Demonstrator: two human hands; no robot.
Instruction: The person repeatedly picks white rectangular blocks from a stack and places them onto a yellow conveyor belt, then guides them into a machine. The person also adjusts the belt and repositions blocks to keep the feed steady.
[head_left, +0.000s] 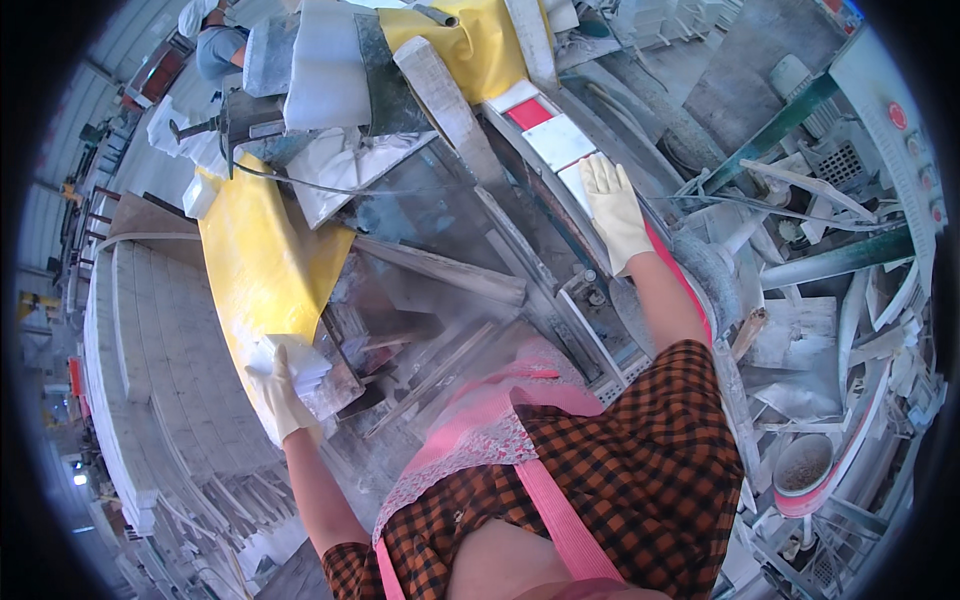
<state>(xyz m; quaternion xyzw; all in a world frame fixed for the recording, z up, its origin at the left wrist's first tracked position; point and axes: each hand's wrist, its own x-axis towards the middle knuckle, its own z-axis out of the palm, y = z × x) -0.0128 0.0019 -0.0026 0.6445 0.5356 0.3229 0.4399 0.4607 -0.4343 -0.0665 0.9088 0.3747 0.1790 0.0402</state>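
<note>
Both my hands wear cream rubber gloves. My right hand (612, 208) lies with its fingers stretched out and flat on a white slab piece (577, 183) at the near end of a row on a long narrow machine bed. Ahead of it in the row are another white piece (557, 142) and a red piece (529, 113). At the left, my left hand (280, 398) is closed at the side of a small stack of white tiles (308, 375), its thumb against them. The stack sits at the near end of a yellow sheet (262, 265); its underside is hidden.
A large stack of pale slabs (165, 350) stands at the left. A second yellow sheet (465, 50) drapes over the far end. At the right are a control panel (900, 130) with a red button, a bucket (803, 465) and scattered offcuts. Another person (218, 48) is at the far left.
</note>
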